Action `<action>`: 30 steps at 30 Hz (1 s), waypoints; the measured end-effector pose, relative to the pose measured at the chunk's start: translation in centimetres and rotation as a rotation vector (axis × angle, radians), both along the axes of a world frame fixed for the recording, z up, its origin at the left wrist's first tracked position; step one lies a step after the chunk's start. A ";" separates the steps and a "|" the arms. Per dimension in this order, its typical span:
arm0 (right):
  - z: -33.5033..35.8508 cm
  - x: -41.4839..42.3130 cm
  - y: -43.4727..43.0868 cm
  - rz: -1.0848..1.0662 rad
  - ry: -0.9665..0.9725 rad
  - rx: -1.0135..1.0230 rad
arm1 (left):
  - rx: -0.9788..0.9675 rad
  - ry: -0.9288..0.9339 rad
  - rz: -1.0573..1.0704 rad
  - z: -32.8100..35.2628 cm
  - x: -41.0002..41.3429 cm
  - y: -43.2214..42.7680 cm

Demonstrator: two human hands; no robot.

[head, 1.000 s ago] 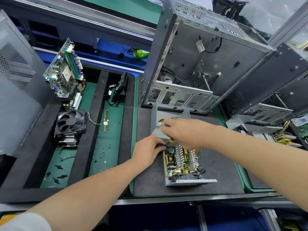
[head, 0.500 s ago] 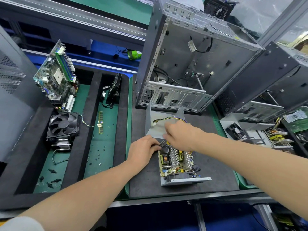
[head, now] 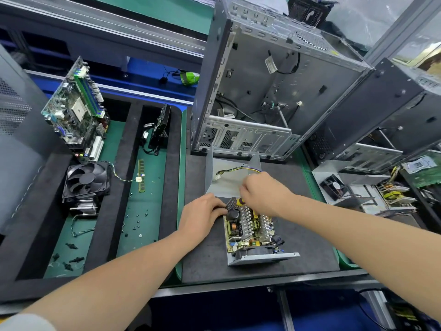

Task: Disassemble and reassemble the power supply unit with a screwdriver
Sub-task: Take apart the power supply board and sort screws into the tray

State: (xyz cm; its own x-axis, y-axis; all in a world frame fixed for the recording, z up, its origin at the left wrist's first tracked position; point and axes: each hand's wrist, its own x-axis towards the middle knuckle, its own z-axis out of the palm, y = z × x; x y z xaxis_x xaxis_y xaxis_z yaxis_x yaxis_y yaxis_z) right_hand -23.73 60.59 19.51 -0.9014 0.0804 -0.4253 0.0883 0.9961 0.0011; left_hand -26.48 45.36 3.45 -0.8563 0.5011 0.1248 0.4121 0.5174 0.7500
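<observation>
- Little differs from half a second ago: both hands keep their places at the far end of the power supply unit (head: 250, 232).
- The unit lies open, with its board up, on the black mat (head: 207, 259).
- The left hand (head: 202, 217), at the unit's 10 o'clock corner, curls its fingers onto that corner.
- The right hand (head: 265, 194), at 12 o'clock, is closed round the screwdriver (head: 239, 201). Only the yellow-and-black handle shows, and the hand hides the shaft and tip.
- The grey cover (head: 226, 187) lies just beyond at 12 o'clock, with a cable (head: 236, 168) across it.
- The open computer case (head: 274, 91) stands farther off at 12 o'clock.
- At 9 o'clock are a fan (head: 86, 179), a memory stick (head: 141, 175) and loose screws (head: 138, 222). The motherboard (head: 71, 108) is at 10 o'clock.
</observation>
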 end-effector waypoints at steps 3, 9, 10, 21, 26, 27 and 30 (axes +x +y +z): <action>-0.1 0.1 -0.2 0.008 -0.001 0.022 | -0.002 0.002 0.002 0.1 0.1 0.0; 1.7 0.3 1.9 0.700 -0.059 0.280 | -0.001 -0.015 -0.031 0.1 -0.4 -0.2; 1.8 0.2 1.9 0.800 -0.035 0.323 | -0.017 -0.015 -0.035 0.0 -0.4 -0.3; 0.7 -0.3 -0.7 0.025 -0.065 0.004 | -0.057 -0.031 -0.049 -0.2 -0.7 -0.4; 1.7 -0.2 -0.1 0.631 -0.121 0.266 | -0.046 -0.023 -0.052 -0.2 -0.8 -0.5; 1.6 -0.3 0.0 0.650 -0.095 0.293 | -0.042 -0.020 -0.049 -0.3 -0.8 -0.4; 1.0 0.0 -0.7 0.342 -0.008 0.189 | -0.035 -0.015 -0.040 -0.4 -0.8 -0.4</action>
State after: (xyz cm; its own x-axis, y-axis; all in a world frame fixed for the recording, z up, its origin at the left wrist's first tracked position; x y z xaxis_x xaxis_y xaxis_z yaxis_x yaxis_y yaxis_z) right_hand -23.75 59.86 20.52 -0.8864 -0.1461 -0.4392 -0.2492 0.9503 0.1869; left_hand -27.23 44.98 3.07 -0.8369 0.5392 0.0938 0.4219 0.5264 0.7382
